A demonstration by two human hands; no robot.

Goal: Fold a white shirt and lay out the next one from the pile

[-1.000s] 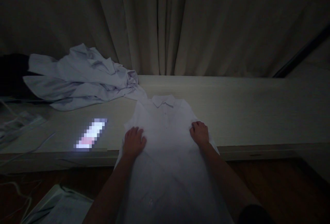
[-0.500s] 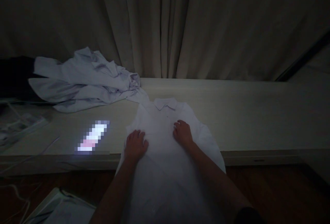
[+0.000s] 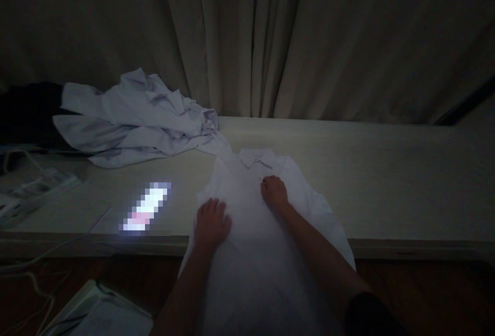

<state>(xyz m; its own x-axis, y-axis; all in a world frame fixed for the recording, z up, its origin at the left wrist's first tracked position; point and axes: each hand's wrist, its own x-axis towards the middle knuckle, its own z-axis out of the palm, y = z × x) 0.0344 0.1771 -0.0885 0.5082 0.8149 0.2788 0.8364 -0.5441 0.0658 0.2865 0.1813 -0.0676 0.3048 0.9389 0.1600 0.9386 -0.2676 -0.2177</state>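
White collared shirt (image 3: 247,253) lies spread partly on the surface (image 3: 394,191), seemingly smoothed but unfolded. Left hand (image 3: 212,225) rests splayed on it; right hand (image 3: 275,191) curls below the collar (image 3: 256,157), grip unclear.

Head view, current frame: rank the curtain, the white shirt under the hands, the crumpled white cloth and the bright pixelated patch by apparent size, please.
1. Curtain
2. White shirt, partly covered by the arms
3. Crumpled white cloth
4. Bright pixelated patch

The shirt lies nearer the camera, so true sizes are unsure.
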